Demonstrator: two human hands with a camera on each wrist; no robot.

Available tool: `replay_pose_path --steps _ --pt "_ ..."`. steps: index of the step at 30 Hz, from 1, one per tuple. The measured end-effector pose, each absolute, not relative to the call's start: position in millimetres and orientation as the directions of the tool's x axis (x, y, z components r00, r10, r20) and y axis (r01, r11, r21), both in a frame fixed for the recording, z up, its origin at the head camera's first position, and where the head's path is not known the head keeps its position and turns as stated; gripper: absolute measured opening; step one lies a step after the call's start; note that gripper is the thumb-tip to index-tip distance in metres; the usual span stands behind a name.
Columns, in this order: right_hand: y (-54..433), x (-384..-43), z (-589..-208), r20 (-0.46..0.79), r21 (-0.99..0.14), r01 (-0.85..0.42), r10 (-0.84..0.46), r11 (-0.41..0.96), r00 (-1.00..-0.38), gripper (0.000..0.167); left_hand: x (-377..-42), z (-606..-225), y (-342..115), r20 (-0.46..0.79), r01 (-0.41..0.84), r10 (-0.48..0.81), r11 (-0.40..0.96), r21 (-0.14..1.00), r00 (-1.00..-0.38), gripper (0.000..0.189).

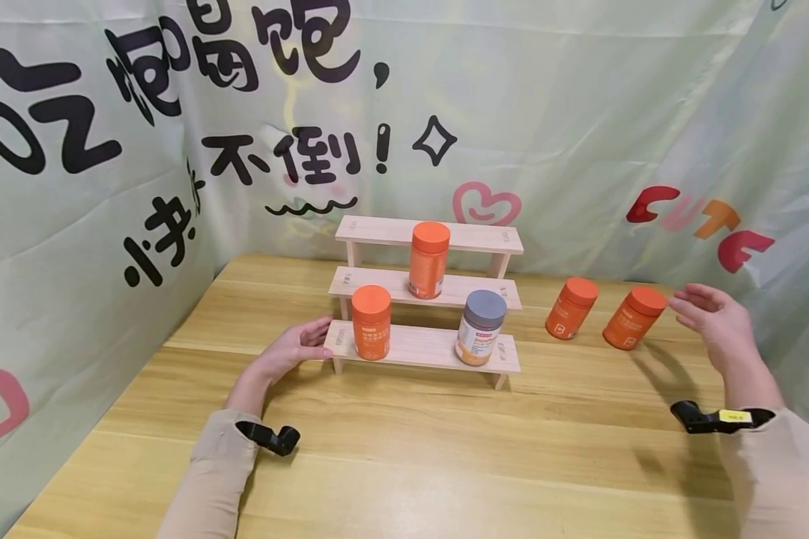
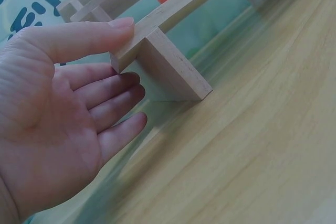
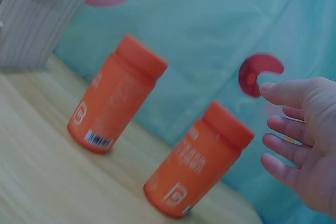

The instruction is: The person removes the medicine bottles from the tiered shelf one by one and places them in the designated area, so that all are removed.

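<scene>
A three-step wooden display rack point(image 1: 421, 338) stands on the table. My left hand point(image 1: 295, 348) holds the left end of its lowest step, the thumb against the plank point(image 2: 152, 22) and the fingers around its end. An orange jar point(image 1: 371, 326) and a white jar with a grey-blue lid point(image 1: 480, 329) stand on that step. Another orange jar point(image 1: 428, 262) is on the middle step. Two more orange jars stand right of the rack, the left one point(image 1: 571, 308) and the right one point(image 1: 634, 319). Beside the right one, my right hand point(image 1: 713, 318) hovers with nothing in it, fingers loosely bent.
The wooden table point(image 1: 418, 457) runs up to a printed cloth backdrop point(image 1: 566, 105) at the back and sides. The rack's top step point(image 1: 377, 230) lies close to the cloth. Each wrist wears a black camera mount, the left one point(image 1: 270, 437) and the right one point(image 1: 697, 418).
</scene>
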State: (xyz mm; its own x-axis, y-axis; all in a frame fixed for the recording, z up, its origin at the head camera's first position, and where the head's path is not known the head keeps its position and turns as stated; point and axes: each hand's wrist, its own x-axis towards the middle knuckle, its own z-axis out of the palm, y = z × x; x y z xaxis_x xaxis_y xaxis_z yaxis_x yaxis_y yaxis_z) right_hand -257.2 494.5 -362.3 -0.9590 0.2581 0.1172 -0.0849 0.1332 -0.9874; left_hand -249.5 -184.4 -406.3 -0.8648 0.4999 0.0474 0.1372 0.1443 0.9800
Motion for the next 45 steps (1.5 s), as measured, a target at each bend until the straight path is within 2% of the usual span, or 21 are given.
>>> replay_pose_path --steps 5,10,14,21,25,36,45 --pt "439 -225 -304 0.155 -0.987 -0.143 0.218 0.07 -0.963 0.024 -250 -406 -184 0.05 0.142 0.497 0.149 0.979 -0.867 0.078" --pt "415 -219 -278 0.177 -0.97 -0.146 0.156 0.192 -0.972 0.02 -250 -405 -184 0.047 0.14 0.496 0.153 0.978 -0.867 0.078" --pt "401 -223 -269 0.192 -0.946 -0.158 0.095 0.283 -0.977 0.025 -249 -404 -184 0.048 0.139 0.5 0.147 0.979 -0.865 0.079" --pt "369 -231 -255 0.195 -0.857 -0.156 0.029 0.49 -0.98 0.05 -249 -405 -184 0.05 0.146 0.505 0.151 0.978 -0.861 0.079" --pt "349 -233 -246 0.202 -0.815 -0.172 -0.007 0.553 -0.979 0.058 -250 -406 -184 0.058 0.155 0.508 0.151 0.976 -0.859 0.081" --pt "289 -246 -230 0.211 -0.8 -0.238 -0.113 0.551 -0.971 0.06 -250 -405 -183 0.038 0.136 0.494 0.163 0.977 -0.868 0.08" --pt "249 -258 -228 0.228 -0.85 -0.282 -0.171 0.445 -0.958 0.057 -251 -405 -185 0.045 0.144 0.495 0.163 0.976 -0.868 0.078"
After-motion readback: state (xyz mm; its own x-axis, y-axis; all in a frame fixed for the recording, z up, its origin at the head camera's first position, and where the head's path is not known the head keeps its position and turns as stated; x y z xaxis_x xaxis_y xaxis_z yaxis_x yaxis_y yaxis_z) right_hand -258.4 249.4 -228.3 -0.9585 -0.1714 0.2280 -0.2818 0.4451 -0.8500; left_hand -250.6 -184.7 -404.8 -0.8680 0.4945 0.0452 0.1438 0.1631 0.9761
